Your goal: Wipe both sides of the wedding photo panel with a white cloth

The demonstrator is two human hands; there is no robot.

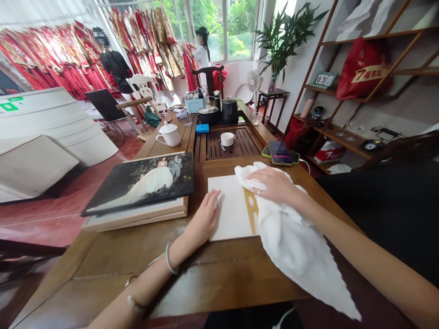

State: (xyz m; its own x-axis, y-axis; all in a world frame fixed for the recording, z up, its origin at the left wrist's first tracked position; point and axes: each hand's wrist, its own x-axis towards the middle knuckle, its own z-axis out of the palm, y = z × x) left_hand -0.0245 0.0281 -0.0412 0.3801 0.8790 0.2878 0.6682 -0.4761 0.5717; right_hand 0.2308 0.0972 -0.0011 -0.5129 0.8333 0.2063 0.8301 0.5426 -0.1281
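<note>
Here we are at a brown wooden table [233, 276], its varnish catching the light, with a white panel [228, 210] flat on the near half. Up the table we have a slatted tea tray [212, 148] bearing a white cup [227, 139], a lidded white mug [169, 135] to its left, and a framed wedding photograph [151, 183] tilted on stacked panels. Beyond, racks of red and gold garments [147, 36] line the room, two people stand near them, and a leafy plant [283, 39] rises by the window [240, 29]. Open shelves [356, 103] fill the right.

Down to the hands: the left hand [206, 214] lays its fingers over the panel's left edge; its underside is hidden, so we can't tell whether it pinches. The right hand [274, 185] holds a bunched white cloth [291, 246] against the panel, the rest trailing over the table's near edge. That cloth covers the panel's right side and part of a gold motif [252, 211], so we can't read its full shape. Both forearms run out of frame, and the phone screen [280, 153] is blurred.
</note>
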